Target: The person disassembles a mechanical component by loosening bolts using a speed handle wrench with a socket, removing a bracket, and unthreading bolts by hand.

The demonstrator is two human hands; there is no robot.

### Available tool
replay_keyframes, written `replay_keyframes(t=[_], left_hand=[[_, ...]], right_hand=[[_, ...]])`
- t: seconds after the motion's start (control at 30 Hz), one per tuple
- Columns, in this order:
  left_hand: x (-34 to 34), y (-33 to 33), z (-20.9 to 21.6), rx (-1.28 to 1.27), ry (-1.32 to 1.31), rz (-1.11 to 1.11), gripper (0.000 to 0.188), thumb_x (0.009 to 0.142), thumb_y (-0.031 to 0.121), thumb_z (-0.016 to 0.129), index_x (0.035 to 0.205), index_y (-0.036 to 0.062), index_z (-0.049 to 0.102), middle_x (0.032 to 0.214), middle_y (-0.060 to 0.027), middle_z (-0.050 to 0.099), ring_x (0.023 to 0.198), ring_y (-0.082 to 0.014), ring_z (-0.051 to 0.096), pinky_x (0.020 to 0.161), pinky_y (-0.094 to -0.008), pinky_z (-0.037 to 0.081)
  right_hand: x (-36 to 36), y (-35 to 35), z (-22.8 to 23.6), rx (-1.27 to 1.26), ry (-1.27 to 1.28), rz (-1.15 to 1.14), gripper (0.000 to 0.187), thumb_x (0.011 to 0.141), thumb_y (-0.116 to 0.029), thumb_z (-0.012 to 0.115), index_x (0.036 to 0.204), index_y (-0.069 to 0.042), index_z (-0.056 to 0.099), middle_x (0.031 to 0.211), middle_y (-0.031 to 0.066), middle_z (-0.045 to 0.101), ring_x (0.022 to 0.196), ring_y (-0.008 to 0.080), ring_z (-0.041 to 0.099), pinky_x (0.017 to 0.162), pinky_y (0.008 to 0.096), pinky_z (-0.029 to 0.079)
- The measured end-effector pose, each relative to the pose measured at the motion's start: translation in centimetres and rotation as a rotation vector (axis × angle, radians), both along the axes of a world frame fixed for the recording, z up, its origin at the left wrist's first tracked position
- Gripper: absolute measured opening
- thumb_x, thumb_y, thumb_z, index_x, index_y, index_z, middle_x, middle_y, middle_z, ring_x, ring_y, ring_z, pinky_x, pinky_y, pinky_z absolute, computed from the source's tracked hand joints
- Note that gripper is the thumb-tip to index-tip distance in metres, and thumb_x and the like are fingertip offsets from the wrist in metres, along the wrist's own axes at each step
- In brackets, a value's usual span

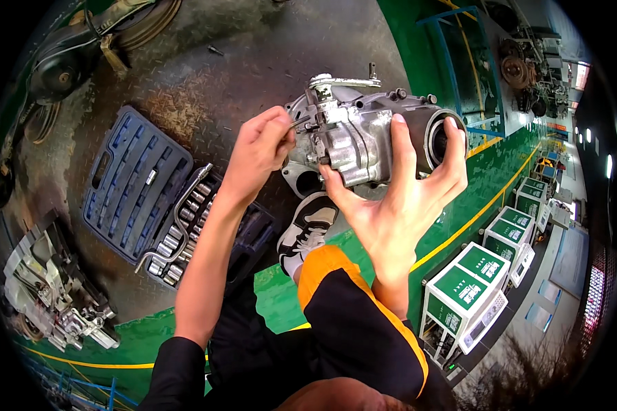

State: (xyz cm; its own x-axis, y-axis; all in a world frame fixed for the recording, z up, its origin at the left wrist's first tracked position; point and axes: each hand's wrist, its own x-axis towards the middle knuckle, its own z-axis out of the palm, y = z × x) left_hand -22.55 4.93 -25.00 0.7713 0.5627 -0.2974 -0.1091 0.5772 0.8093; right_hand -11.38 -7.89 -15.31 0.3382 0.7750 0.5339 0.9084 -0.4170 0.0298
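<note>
A silver metal gearbox housing (360, 140) with bolts along its top and a round open end at the right stands in front of me. My right hand (401, 188) grips it with fingers spread, the thumb at its lower left and fingertips on its upper side and round end. My left hand (262, 147) is pinched closed at the housing's left end. Between its thumb and finger sits a thin metal bolt (300, 122), its tip close to the housing; whether it touches is hard to tell. A white-marked lever (346, 82) tops the housing.
An open blue socket-set case (140, 181) lies left of my left forearm, with chrome sockets (175, 257) and a bent wrench handle (178, 212). Another metal casing (55, 288) is at lower left. A loose bolt (216, 51) lies on the steel plate. White-and-green equipment boxes (466, 288) stand at right.
</note>
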Motion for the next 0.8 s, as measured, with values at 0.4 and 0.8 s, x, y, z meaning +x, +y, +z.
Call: replay_keyframes(t=[0.4, 0.8], left_hand=[[-1.7, -1.6, 0.5, -0.220, -0.107, 0.019, 0.024, 0.101, 0.022, 0.044, 0.096, 0.0022, 0.055, 0.058, 0.0028, 0.032, 0.048, -0.0090, 0.034, 0.047, -0.0242, 0.028], [-1.4, -5.5, -1.2, 0.297, 0.156, 0.179, 0.035, 0.103, 0.022, 0.051, 0.132, 0.0037, 0.046, 0.100, -0.0101, 0.061, 0.073, -0.0125, 0.057, 0.071, -0.0306, 0.048]], right_hand=[[-0.3, 0.3, 0.4, -0.021, -0.012, 0.009, 0.078, 0.062, -0.047, 0.087, 0.126, -0.009, 0.063, 0.145, 0.0265, 0.035, 0.128, 0.0454, 0.038, 0.104, 0.0522, 0.036], [-1.2, 0.6, 0.6, -0.068, -0.010, -0.048, 0.085, 0.060, -0.047, 0.090, 0.130, -0.009, 0.059, 0.145, 0.0253, 0.033, 0.132, 0.0427, 0.036, 0.109, 0.0541, 0.029]])
